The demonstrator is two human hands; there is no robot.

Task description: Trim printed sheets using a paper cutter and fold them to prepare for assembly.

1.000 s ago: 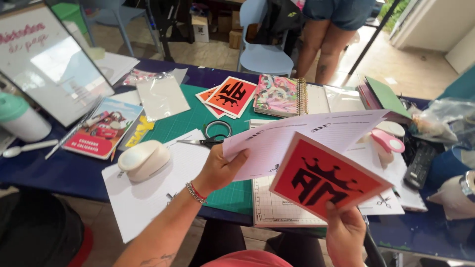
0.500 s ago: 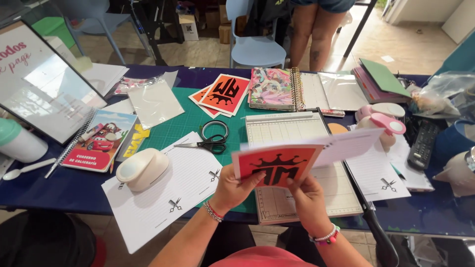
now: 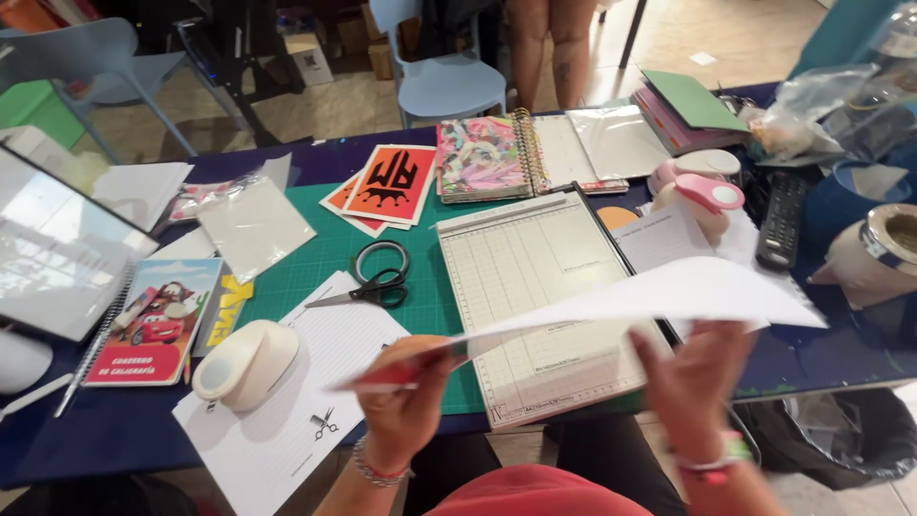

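Two hands holding paper level above the table edge: left hand [image 3: 399, 409] closing fingers and thumb on a thin red-orange card [image 3: 396, 371], seen nearly edge-on and blurred; right hand [image 3: 690, 382] gripping the near edge of a wide white sheet [image 3: 669, 291], fingers curled under it, thumb hidden. Sheet lying almost flat, smooth and matte, tapering to a point at the far right and overlapping the card near the middle. Hovering over a ruled paper trimmer board [image 3: 530, 277] with a fine printed grid (partly covered by the sheet). Resting on the green cutting mat [image 3: 325, 253] beyond: black-handled scissors [image 3: 373, 285], and two orange cards with black emblems [image 3: 387, 183]. Lying left of the hands: a rounded cream punch [image 3: 245, 363] on a lined white page [image 3: 315, 382], beside a glossy picture notebook [image 3: 158, 320]. Sitting further back: a spiral planner [image 3: 487, 158] with a colourful cover, a pink-and-white punch [image 3: 702, 191], a black remote [image 3: 781, 220].
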